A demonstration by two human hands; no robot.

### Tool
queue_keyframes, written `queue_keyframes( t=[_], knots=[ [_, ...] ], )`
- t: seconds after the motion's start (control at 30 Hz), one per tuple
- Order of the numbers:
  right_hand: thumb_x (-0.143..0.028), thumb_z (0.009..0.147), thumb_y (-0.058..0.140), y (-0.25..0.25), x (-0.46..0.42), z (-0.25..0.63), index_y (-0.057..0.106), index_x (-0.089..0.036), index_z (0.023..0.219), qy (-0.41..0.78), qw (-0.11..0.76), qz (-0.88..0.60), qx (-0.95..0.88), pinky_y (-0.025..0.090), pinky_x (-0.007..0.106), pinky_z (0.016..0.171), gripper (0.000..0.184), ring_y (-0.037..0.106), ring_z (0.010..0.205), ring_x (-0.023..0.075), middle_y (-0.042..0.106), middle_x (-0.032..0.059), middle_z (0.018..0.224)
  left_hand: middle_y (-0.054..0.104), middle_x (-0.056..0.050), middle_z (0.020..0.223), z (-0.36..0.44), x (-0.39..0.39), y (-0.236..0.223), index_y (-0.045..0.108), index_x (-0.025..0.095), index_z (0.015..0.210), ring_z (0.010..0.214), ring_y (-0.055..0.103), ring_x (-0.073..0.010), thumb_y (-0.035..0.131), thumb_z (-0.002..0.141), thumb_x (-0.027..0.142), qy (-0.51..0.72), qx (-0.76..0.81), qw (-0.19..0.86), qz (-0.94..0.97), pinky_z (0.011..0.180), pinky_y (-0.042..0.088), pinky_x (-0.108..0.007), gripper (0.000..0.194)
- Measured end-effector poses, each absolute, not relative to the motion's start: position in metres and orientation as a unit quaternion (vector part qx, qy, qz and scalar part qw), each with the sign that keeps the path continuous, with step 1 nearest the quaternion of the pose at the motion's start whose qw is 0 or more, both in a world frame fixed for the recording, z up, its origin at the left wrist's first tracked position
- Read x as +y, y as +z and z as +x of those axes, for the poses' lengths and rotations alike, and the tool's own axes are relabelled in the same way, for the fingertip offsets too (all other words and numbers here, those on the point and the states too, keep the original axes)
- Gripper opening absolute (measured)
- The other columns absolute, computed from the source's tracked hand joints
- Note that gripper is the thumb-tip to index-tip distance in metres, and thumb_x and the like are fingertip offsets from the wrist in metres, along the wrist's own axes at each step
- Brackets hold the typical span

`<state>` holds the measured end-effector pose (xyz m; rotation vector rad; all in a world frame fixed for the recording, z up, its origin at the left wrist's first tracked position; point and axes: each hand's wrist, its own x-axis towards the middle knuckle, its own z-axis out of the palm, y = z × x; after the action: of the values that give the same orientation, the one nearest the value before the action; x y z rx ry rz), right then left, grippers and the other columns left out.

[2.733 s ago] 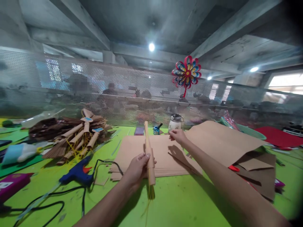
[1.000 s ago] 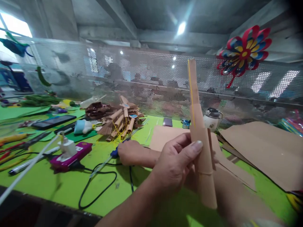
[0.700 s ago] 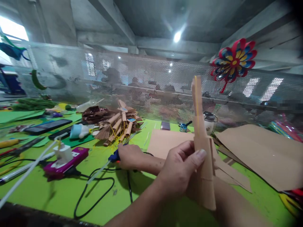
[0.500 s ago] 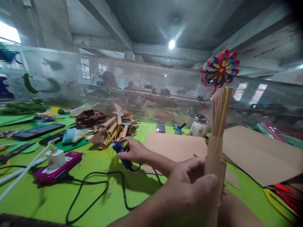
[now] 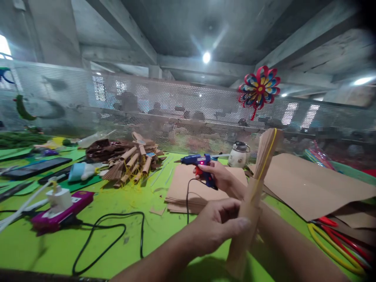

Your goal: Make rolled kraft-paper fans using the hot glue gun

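Observation:
My left hand (image 5: 216, 223) is closed around a folded kraft-paper bundle (image 5: 249, 219), with its thumb pressed on the front. The bundle stands tilted, its pleated top leaning to the right, and a yellow string (image 5: 266, 153) runs down the pleats. Behind it, my right forearm crosses from the right. My right hand (image 5: 219, 176) grips a blue hot glue gun (image 5: 192, 159), with the nozzle pointing left and a small red light lit. Below the gun lies a stack of brown paper sheets (image 5: 179, 192), and a black cord hangs from its handle.
Pleated paper pieces with yellow strings (image 5: 133, 160) lie in a pile at left. A purple power strip (image 5: 63, 213) with a white plug and looping black cable sits nearer. Scissors (image 5: 337, 243) and large brown sheets (image 5: 311, 184) are at right. A perforated screen (image 5: 176, 113) stands behind.
My right hand has lifted the glue gun from beside the pleated pile and brought it right, over the paper stack. The paper bundle has moved lower and tilted more. The view has shifted slightly right.

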<state>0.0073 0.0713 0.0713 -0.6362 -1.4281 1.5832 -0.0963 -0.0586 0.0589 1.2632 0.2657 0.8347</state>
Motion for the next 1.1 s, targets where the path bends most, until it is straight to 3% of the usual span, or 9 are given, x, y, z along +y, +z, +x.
queue_keyframes(
  t=[0.23, 0.4, 0.53, 0.63, 0.77, 0.87, 1.03, 1.1],
  knots=[
    [-0.028, 0.065, 0.081, 0.07, 0.068, 0.069, 0.069, -0.015, 0.08, 0.57, 0.534, -0.332, -0.529, 0.052, 0.022, 0.062, 0.024, 0.063, 0.061, 0.0112, 0.069, 0.0023, 0.071, 0.064, -0.008, 0.082, -0.102, -0.053, 0.062, 0.068, 0.014, 0.1, 0.073, 0.061, -0.0163, 0.068, 0.079, 0.036, 0.376, 0.114, 0.717, 0.576, 0.07, 0.048, -0.029, 0.031],
    [-0.03, 0.069, 0.078, 0.06, 0.06, 0.122, 0.07, -0.017, 0.085, 0.54, 0.562, -0.393, -0.488, 0.052, 0.023, 0.059, 0.022, 0.063, 0.062, 0.0126, 0.071, 0.0044, 0.078, 0.065, -0.008, 0.083, -0.105, -0.037, 0.062, 0.068, 0.013, 0.101, 0.075, 0.061, -0.0159, 0.069, 0.08, 0.031, 0.448, 0.149, 0.716, 0.514, 0.075, 0.049, -0.029, 0.028],
    [-0.035, 0.074, 0.074, 0.052, 0.054, 0.15, 0.071, -0.018, 0.093, 0.484, 0.578, -0.419, -0.506, 0.054, 0.026, 0.068, 0.026, 0.067, 0.081, 0.0187, 0.073, 0.0097, 0.093, 0.066, -0.008, 0.08, -0.107, -0.018, 0.06, 0.067, 0.011, 0.098, 0.071, 0.061, -0.0148, 0.07, 0.078, 0.027, 0.529, 0.202, 0.702, 0.432, 0.073, 0.048, -0.026, 0.026],
    [-0.039, 0.075, 0.073, 0.044, 0.053, 0.154, 0.07, -0.017, 0.093, 0.463, 0.584, -0.412, -0.524, 0.054, 0.032, 0.076, 0.029, 0.068, 0.09, 0.0228, 0.073, 0.011, 0.093, 0.068, -0.007, 0.079, -0.107, -0.004, 0.054, 0.067, 0.011, 0.094, 0.072, 0.062, -0.0143, 0.069, 0.079, 0.026, 0.55, 0.265, 0.68, 0.407, 0.074, 0.048, -0.025, 0.022],
    [-0.046, 0.077, 0.069, 0.037, 0.045, 0.152, 0.071, -0.015, 0.087, 0.435, 0.541, -0.417, -0.586, 0.054, 0.036, 0.078, 0.033, 0.068, 0.084, 0.0237, 0.072, 0.0126, 0.089, 0.067, -0.005, 0.074, -0.106, 0.008, 0.044, 0.067, 0.011, 0.086, 0.07, 0.061, -0.0137, 0.069, 0.077, 0.026, 0.553, 0.329, 0.66, 0.389, 0.066, 0.047, -0.021, 0.018],
    [-0.051, 0.082, 0.061, 0.039, 0.032, 0.155, 0.072, -0.014, 0.08, 0.389, 0.476, -0.45, -0.648, 0.053, 0.032, 0.077, 0.039, 0.067, 0.078, 0.0212, 0.072, 0.0113, 0.083, 0.067, -0.005, 0.072, -0.106, 0.012, 0.039, 0.067, 0.012, 0.083, 0.068, 0.061, -0.0141, 0.07, 0.074, 0.026, 0.552, 0.354, 0.65, 0.383, 0.065, 0.047, -0.022, 0.017],
    [-0.053, 0.087, 0.053, 0.047, 0.011, 0.159, 0.072, -0.017, 0.077, 0.298, 0.422, -0.491, -0.701, 0.047, 0.026, 0.055, 0.043, 0.058, 0.059, 0.0152, 0.07, 0.0074, 0.076, 0.067, -0.005, 0.074, -0.104, 0.012, 0.039, 0.067, 0.012, 0.083, 0.071, 0.063, -0.0153, 0.073, 0.074, 0.029, 0.514, 0.357, 0.666, 0.405, 0.068, 0.048, -0.024, 0.02],
    [-0.053, 0.087, 0.052, 0.048, 0.006, 0.157, 0.072, -0.018, 0.076, 0.266, 0.406, -0.489, -0.724, 0.046, 0.028, 0.055, 0.041, 0.057, 0.057, 0.0156, 0.069, 0.0065, 0.074, 0.067, -0.005, 0.076, -0.104, 0.011, 0.04, 0.067, 0.012, 0.085, 0.071, 0.063, -0.0152, 0.073, 0.074, 0.029, 0.5, 0.357, 0.669, 0.418, 0.069, 0.048, -0.024, 0.021]
  ],
)
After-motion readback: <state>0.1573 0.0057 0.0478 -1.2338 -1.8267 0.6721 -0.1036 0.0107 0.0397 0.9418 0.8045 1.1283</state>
